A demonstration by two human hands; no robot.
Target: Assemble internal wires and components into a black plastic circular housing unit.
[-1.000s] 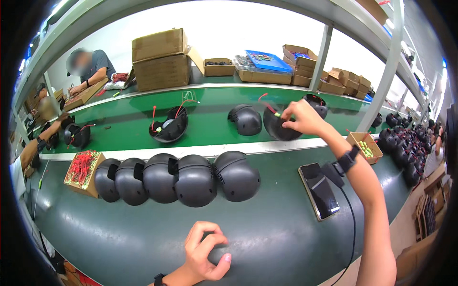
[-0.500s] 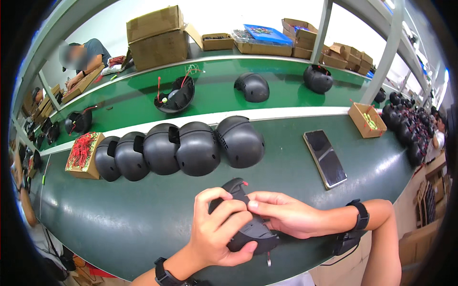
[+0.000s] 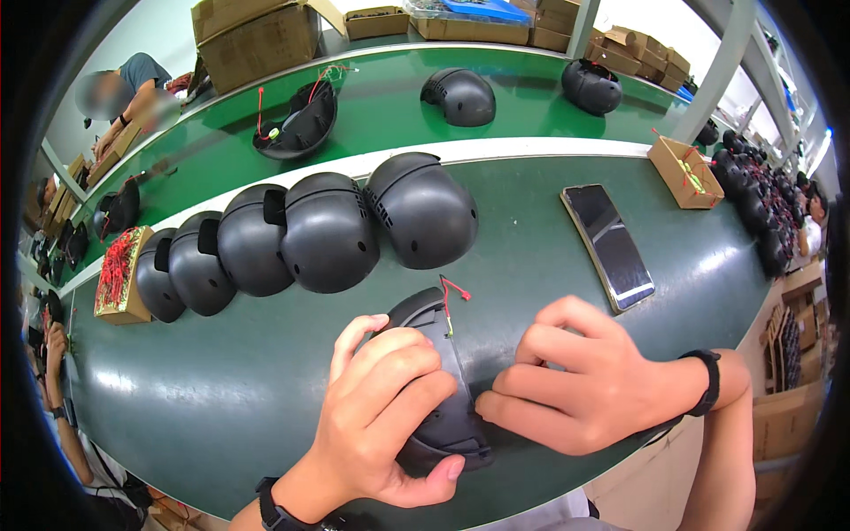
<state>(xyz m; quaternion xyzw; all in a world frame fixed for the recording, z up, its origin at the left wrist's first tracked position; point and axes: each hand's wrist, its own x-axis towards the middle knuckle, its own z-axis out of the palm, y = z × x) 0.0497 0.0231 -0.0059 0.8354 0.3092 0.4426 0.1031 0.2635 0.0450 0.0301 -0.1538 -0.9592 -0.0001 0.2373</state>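
Observation:
Near the front edge of the bench, a curved black plastic helmet-like shell (image 3: 443,438) is tilted with its open side toward the right. My left hand (image 3: 381,411) grips it from the left, fingers over its top and thumb at its near end. From the shell's far end a thin red wire with a small red connector (image 3: 464,293) sticks out. My right hand (image 3: 575,380) is at the shell's right edge, its fingers curled and fingertips close to the rim. Whatever those fingers may pinch is hidden.
Several black shells (image 3: 332,234) stand in a row beyond my hands, beside a box of red wires (image 3: 124,274). A phone (image 3: 606,248) lies to the right, near a small carton (image 3: 683,173). More shells (image 3: 460,96) sit on the green far bench, where another person (image 3: 133,88) works.
My right hand has moved off the shell's upper part to its right edge, and its fingers have curled. The red wire at the far end shows more. The view has shifted.

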